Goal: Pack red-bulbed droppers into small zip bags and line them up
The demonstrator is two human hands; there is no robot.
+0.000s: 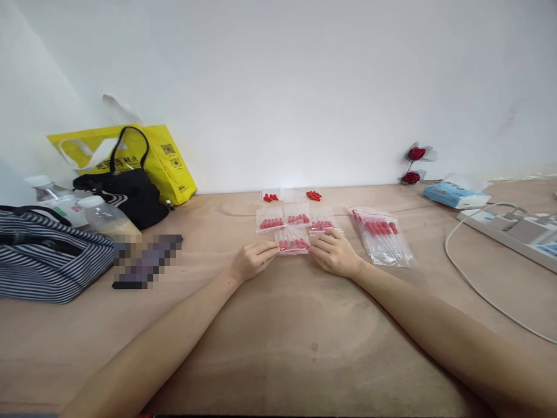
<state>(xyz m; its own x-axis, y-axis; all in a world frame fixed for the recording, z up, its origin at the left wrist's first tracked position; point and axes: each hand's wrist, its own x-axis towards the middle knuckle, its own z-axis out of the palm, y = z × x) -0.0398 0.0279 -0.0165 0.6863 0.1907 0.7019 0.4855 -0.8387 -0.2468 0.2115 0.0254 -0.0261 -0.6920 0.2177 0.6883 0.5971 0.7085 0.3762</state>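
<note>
Between my hands, a small clear zip bag point(292, 237) lies on the table with a row of red-tipped pieces inside. My left hand point(256, 259) is closed, pinching the bag's near left corner. On the opposite corner, my right hand point(334, 253) is closed on the same bag's edge. Just beyond lie more small bags with red pieces: one at the left point(270, 221), one in the middle point(297, 215) and one at the right point(321, 220), partly behind my right hand. Loose-looking red pieces point(314, 196) sit farther back on clear plastic.
Right of my hands lies a stack of larger zip bags point(387, 241) with red-ended sticks. Farther right are a tissue pack point(456, 194), a power strip point(513, 235) and its cable. A striped bag point(52, 255), bottles, a black bag point(139, 197) and a yellow bag point(174, 157) stand left.
</note>
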